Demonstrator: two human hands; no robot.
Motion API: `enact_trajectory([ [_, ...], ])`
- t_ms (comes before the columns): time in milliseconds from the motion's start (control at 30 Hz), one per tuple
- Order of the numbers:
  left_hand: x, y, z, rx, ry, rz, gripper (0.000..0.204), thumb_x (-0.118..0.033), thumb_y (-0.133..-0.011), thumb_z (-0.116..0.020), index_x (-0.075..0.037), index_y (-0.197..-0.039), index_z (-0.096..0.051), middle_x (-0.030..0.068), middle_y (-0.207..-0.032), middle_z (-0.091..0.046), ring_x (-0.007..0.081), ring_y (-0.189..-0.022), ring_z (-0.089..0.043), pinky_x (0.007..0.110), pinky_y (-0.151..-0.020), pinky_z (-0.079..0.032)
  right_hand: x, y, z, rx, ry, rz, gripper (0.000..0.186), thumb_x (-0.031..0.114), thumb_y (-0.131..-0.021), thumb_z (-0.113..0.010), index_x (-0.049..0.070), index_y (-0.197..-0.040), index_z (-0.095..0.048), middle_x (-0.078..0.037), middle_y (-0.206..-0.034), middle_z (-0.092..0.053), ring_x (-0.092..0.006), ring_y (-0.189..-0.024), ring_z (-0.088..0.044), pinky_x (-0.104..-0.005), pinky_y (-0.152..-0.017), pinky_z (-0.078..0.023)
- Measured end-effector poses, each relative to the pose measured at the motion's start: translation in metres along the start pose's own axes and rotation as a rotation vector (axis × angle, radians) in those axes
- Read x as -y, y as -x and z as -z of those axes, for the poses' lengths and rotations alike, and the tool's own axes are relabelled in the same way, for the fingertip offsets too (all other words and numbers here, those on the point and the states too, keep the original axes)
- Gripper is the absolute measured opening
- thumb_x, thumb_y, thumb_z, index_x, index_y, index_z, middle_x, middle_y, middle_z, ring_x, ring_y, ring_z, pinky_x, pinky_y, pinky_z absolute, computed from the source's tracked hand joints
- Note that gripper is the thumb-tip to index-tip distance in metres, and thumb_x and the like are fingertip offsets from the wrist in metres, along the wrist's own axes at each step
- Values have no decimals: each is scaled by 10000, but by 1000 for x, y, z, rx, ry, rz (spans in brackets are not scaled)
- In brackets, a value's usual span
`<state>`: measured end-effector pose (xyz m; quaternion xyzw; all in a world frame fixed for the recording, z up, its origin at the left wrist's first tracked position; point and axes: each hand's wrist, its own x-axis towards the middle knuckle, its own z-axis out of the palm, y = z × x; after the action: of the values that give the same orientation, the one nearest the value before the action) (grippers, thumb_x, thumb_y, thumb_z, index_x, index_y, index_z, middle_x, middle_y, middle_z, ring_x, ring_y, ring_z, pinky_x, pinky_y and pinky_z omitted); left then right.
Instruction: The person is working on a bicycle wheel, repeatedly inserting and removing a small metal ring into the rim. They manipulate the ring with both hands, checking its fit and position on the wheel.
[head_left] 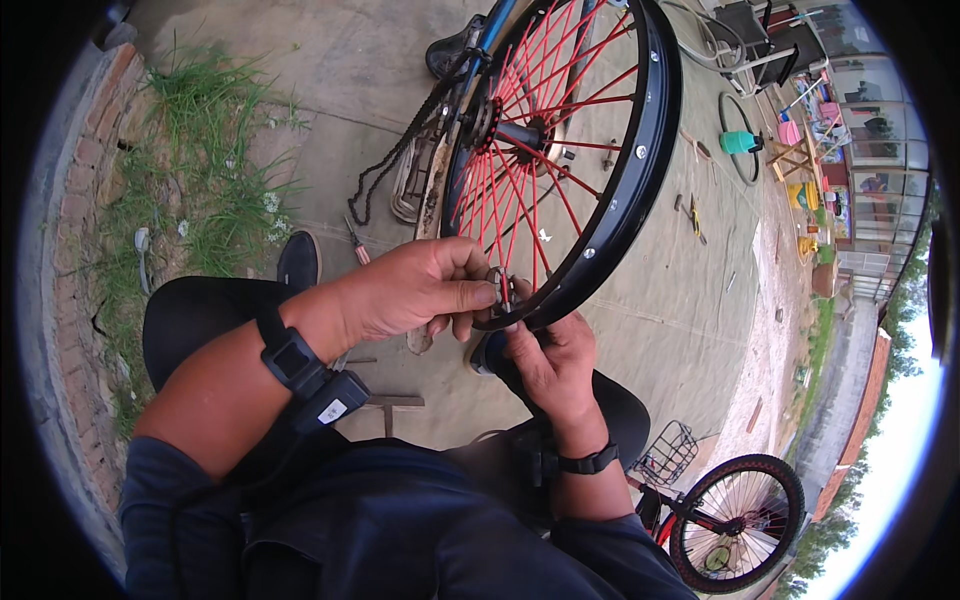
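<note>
A bicycle wheel with a black rim (618,205), red spokes (572,105) and a dark hub (520,137) stands tilted in front of me, beside a rusty, blue-painted frame part (497,25). My left hand (425,288) comes in from the left with thumb and fingers pinched on a small, notched metal spoke wrench (497,283). The wrench sits around a red spoke close to the rim's lowest part. Just right of it, my right hand (555,362) grips that part of the rim, thumb on the near side. Its other fingers are partly hidden behind the rim.
A black chain (372,185) hangs left of the wheel, above a pink-handled screwdriver (358,243) on the ground. Yellow-handled pliers (697,225) lie to the right. Another bicycle wheel (735,525) and a wire basket (668,455) are at lower right. Grass (205,150) borders the left.
</note>
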<state>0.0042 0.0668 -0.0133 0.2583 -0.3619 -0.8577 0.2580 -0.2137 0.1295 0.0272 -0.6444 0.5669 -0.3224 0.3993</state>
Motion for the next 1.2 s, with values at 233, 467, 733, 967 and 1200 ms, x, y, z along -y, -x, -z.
enact_trajectory([
  [233,-3,-9,-13,-182,-106,77,331,-305,-977,-747,-9,-1073,-634,30,-882,-704,77,-717,-650,223,-566,-474,-15,3,0,107,-4,8,224,78,-941,-711,74,-1165,-721,-115,-1115,-668,-314,-1042,-632,-386,-927,-506],
  [467,-9,-9,-23,-215,-71,37,338,-253,-958,-772,21,-1109,-644,57,-916,-719,90,-746,-645,242,-618,-504,-26,6,-2,134,33,-14,217,57,-937,-703,66,-1155,-700,-115,-1121,-655,-313,-1050,-624,-388,-939,-495],
  [733,-8,-14,-24,-270,-175,61,354,-259,-923,-799,25,-1054,-633,47,-830,-657,85,-691,-596,252,-583,-473,-9,5,-17,-74,-360,-75,322,3,-929,-712,53,-1202,-550,-10,-1031,-619,-64,-871,-594,-234,-740,-507],
  [967,17,-31,-25,-413,-305,-61,355,-238,-846,-788,45,-984,-623,91,-783,-631,164,-706,-612,352,-605,-490,-15,4,-17,-71,-243,-90,344,54,-893,-773,51,-1176,-578,-20,-979,-629,-86,-846,-603,-248,-728,-509],
  [1200,10,-28,-32,-486,-384,-75,352,-237,-826,-773,45,-963,-613,116,-771,-654,185,-670,-629,351,-577,-482,-16,1,-12,-12,-205,-120,307,75,-884,-786,52,-1132,-606,-10,-911,-652,-73,-777,-614,-252,-684,-512],
])
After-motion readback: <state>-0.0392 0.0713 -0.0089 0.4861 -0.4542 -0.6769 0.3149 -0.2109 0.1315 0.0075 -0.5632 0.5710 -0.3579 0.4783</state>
